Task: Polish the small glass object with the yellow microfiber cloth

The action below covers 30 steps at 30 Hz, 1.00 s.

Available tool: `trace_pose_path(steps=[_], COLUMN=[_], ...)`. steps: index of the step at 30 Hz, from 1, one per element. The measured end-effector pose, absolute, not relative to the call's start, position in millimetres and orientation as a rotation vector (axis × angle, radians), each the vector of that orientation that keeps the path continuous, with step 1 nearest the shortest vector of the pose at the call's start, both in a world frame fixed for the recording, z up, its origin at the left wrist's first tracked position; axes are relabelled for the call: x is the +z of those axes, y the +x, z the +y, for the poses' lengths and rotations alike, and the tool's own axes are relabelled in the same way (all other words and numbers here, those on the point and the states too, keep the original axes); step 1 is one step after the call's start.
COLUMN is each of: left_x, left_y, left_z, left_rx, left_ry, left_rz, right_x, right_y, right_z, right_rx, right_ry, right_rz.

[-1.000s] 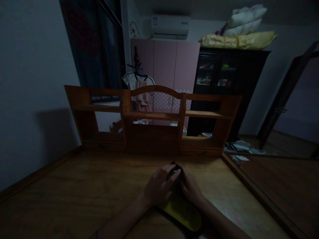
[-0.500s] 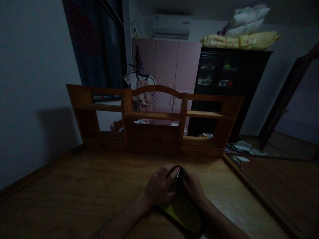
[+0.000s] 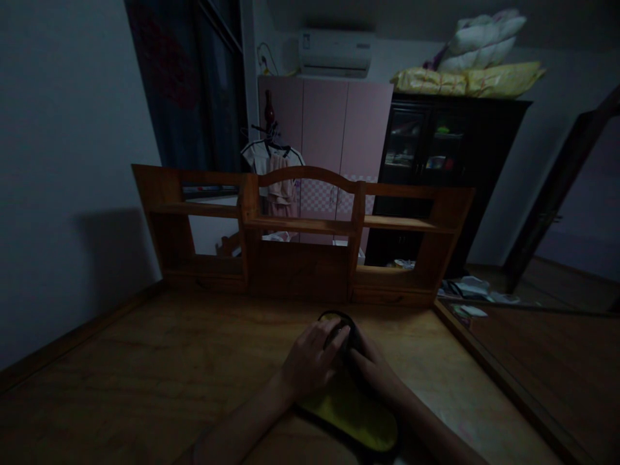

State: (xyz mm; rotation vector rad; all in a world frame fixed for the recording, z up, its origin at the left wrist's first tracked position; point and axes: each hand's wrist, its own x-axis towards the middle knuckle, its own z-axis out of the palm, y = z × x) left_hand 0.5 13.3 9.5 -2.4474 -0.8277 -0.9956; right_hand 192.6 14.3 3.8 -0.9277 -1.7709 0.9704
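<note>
The wooden desk top point(image 3: 145, 374) fills the lower half of the view. At its far edge stands the reference landmark, a wooden shelf unit point(image 3: 300, 223) with an arched middle section and open compartments.

Behind the shelf unit:
- a pink wardrobe point(image 3: 329, 129), directly behind the middle section;
- a dark glass-fronted cabinet point(image 3: 436, 148), behind the right end;
- bundled bedding point(image 3: 465, 77), above the right end, on top of the cabinet;
- an air conditioner point(image 3: 335, 53), high above the middle section, on the wall.

In front of the shelf unit, near its middle section, a flat yellow item point(image 3: 353, 413) with a dark rim lies on the desk top. Its long axis runs towards the person. Its dark front end point(image 3: 339, 321) points at the shelf unit, well apart from it.

The left hand point(image 3: 310, 365) rests on the left side of the item. Its fingers point(image 3: 334, 336) are close together and curled over the top of the dark front end, gripping it.

The right hand point(image 3: 375, 371) lies against the right side of the dark front end, palm down. Its fingertips merge with the dark material; whether they grip or only touch cannot be told.

The dark front end sits between both sets of fingers. The yellow part extends rearward under both wrists.
</note>
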Motion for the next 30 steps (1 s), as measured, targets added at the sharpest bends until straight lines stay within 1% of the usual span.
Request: trace_pose_path(steps=[2,4,11,15,20,26,30], left_x=[12,13,11,10,14,14,14], left_y=[0,1,2,3,2,2,1], left_z=[13,12,11,11,10,12,14], left_rx=[-1.004,-1.003,-0.920,-0.897,-0.923,-1.026,-1.084], left_ry=[-2.451,-2.467,-2.513,-2.502,-2.513,-2.513,-2.509], left_rz=[-0.845,-0.856,-0.861,-0.860,-0.872,-0.937,-0.970], right_x=[8,9,-5,-4,3,7,12], right_y=[192,193,199,200,199,199,197], right_z=[12,12,24,25,23,20,15], right_rx=[1.046,1.028,0.693,0.563,0.540,0.460,0.463], right_ry=[-0.906,-0.907,-0.923,-0.897,-0.969,-1.195,-1.164], right_rz=[-1.750,-1.759,-1.955,-1.996,-1.955,-1.861,-1.859])
